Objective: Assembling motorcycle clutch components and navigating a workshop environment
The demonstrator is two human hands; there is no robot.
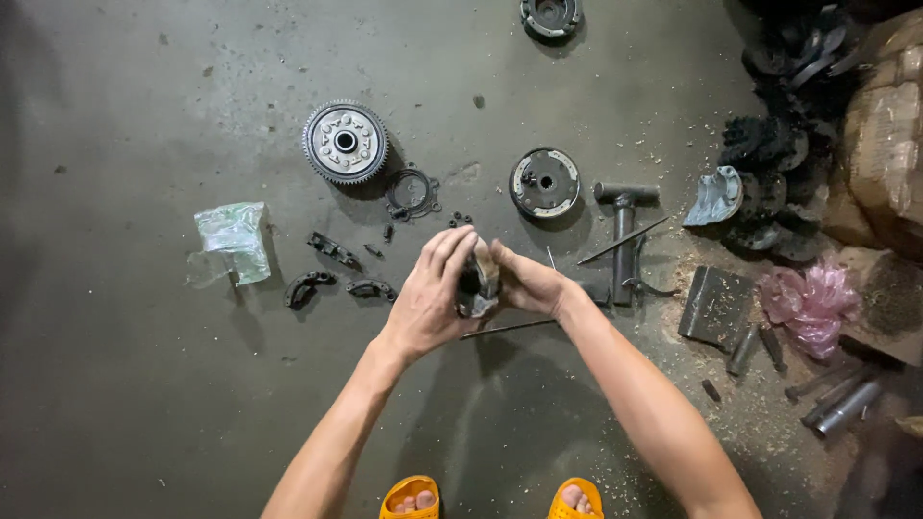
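While you are crouching over the floor [144,404], your left hand [431,298] and right hand [524,281] are both closing around a small metal part [478,286], fingers curled on it from either side, holding it just above the concrete. Beside your hands, a thin rod [510,329] is lying on the floor. Farther off, a gear [345,142], a drum [544,182], three curved shoes [336,272] and a plastic bag [231,240] are sitting apart.
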